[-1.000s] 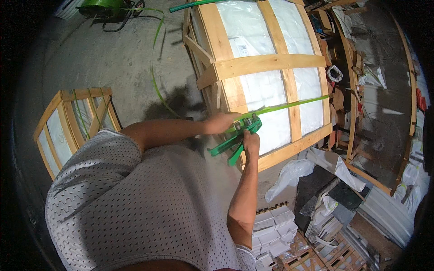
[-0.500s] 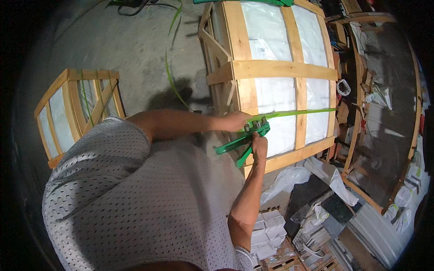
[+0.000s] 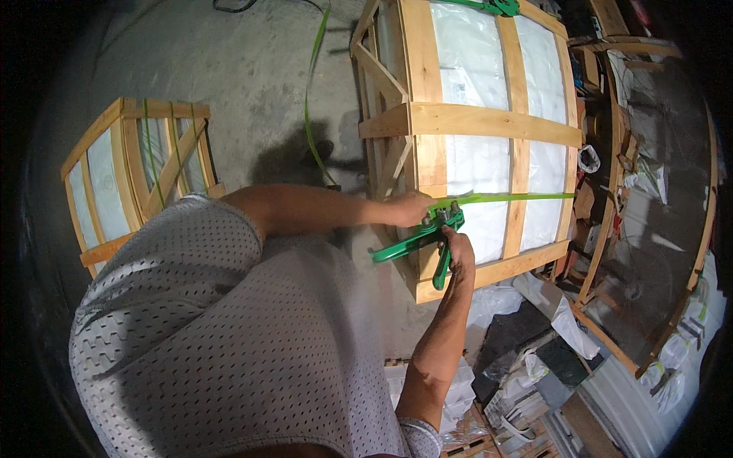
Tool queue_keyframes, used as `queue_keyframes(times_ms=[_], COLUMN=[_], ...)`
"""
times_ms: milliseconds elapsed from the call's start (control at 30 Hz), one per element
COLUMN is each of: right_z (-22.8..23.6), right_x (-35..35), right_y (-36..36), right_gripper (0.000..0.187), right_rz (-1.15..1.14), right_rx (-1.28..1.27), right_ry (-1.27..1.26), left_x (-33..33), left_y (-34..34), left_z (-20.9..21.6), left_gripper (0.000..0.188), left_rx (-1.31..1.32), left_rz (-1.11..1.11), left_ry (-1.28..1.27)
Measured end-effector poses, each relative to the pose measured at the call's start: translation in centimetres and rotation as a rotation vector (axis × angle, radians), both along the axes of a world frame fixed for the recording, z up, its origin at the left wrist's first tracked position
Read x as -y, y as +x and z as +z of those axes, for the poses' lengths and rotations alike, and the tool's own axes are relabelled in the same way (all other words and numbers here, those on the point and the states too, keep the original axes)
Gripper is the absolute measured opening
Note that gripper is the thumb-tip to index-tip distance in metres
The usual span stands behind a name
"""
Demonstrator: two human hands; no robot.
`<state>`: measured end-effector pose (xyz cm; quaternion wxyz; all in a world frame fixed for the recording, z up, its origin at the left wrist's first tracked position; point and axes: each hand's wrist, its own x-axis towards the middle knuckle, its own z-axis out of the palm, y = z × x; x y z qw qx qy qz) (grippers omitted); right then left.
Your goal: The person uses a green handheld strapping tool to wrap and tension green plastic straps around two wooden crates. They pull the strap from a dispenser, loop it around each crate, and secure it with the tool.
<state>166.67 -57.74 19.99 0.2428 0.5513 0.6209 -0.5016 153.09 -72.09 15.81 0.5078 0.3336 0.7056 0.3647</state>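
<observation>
A tall wooden crate [image 3: 489,120] around white plastic-wrapped goods stands in front of me, right of centre. A bright green strap [image 3: 527,197] runs across its top to the near corner. My left hand [image 3: 410,208] is closed at that corner, gripping the strap. Just beside it, my right hand [image 3: 459,248] is wrapped round part of a green strapping tool [image 3: 401,248], which sits against the strap. The tool's two long handles stand apart, one toward my body and one beside my right wrist. Exactly how the strap threads through the tool is hidden.
More green strap [image 3: 309,114] trails over the concrete floor [image 3: 221,69]. A smaller strapped crate [image 3: 114,179] stands at the left. Another green tool [image 3: 504,7] lies on the crate's far end. White blocks, plastic sheeting [image 3: 496,301] and a wooden-framed dark panel [image 3: 664,206] crowd the right.
The tool's handles have spread wider apart as my right hand turned it. My left hand stays at the strap by the corner. The whole view has shifted slightly.
</observation>
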Motion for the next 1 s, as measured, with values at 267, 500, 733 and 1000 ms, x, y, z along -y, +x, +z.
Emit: queue_keyframes(times_ms=[267,500,733,1000], right_z=[-1.4,-3.9,0.4,-3.8], right_x=[-1.5,5.4,-3.2,2.7], right_y=[0.9,1.6,-0.2,2.6], right_gripper=[0.040,0.056,0.047,0.060], right_rz=[0.095,0.399,0.087,0.395], right_rx=[0.022,0.140,0.126,-0.108], right_ry=[-0.034,0.627,-0.192,0.493], left_x=[-0.1,0.2,0.4,0.3], left_y=[0.6,0.4,0.5,0.6], left_z=[-2.4,-2.3,-2.1,-2.6], left_gripper=[0.045,0.045,0.044,0.043], left_rx=[-0.070,-0.077,-0.114,-0.072], left_rz=[0.026,-0.019,-0.004,0.029], left_ry=[0.096,0.043,0.082,0.097])
